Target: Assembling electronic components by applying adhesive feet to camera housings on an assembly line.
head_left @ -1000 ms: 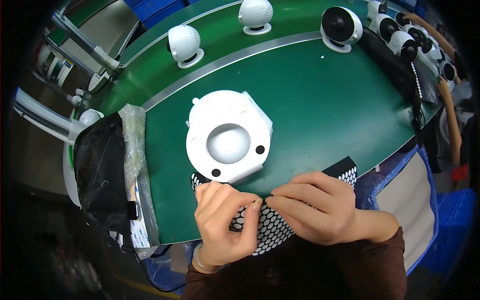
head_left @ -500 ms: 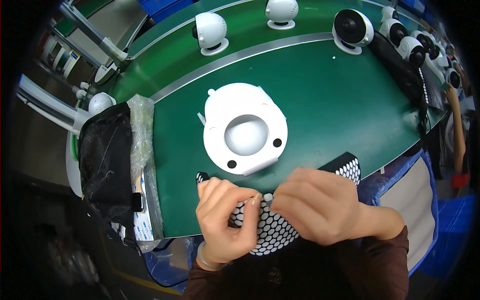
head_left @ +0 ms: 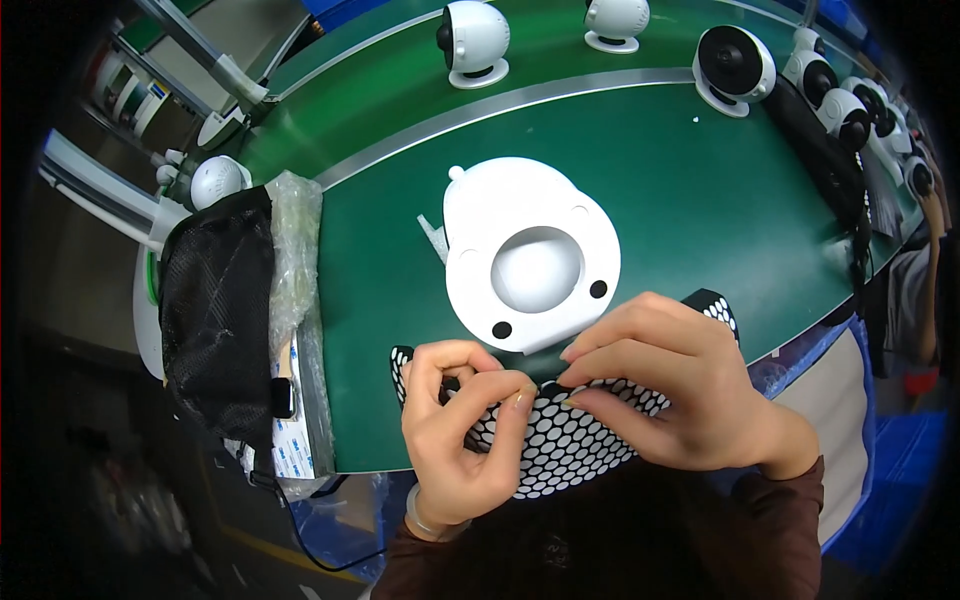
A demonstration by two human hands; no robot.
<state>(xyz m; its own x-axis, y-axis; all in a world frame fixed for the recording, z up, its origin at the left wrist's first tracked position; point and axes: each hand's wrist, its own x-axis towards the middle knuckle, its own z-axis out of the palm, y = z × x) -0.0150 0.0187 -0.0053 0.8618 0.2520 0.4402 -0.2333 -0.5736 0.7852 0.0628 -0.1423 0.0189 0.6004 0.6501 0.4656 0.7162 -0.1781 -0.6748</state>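
Observation:
A black sheet dotted with white hexagons (head_left: 565, 455) spans the space between my hands at the table's near edge. My left hand (head_left: 458, 430) pinches its upper edge between thumb and forefinger. At the same edge, close beside, my right hand (head_left: 690, 385) has its thumb and a finger closing on the sheet, the forefinger raised a little. Just beyond them lies a white rounded plastic housing (head_left: 510, 200) with a large round opening. Two black round pads sit near its front rim, and a translucent strip (head_left: 432, 238) sticks out at its left.
White round-headed devices on stands (head_left: 478, 45) line the green belt behind a metal strip, with more crowded at far right. A black mesh bag (head_left: 215, 320) and bubble wrap (head_left: 295, 240) lie at the left edge. A black pouch (head_left: 822, 150) lies right. Another person's arm (head_left: 935, 260) shows far right.
My right hand's fingers have spread slightly at the sheet's edge, and the small white piece between my hands no longer shows. The whole view has shifted, with the housing further right.

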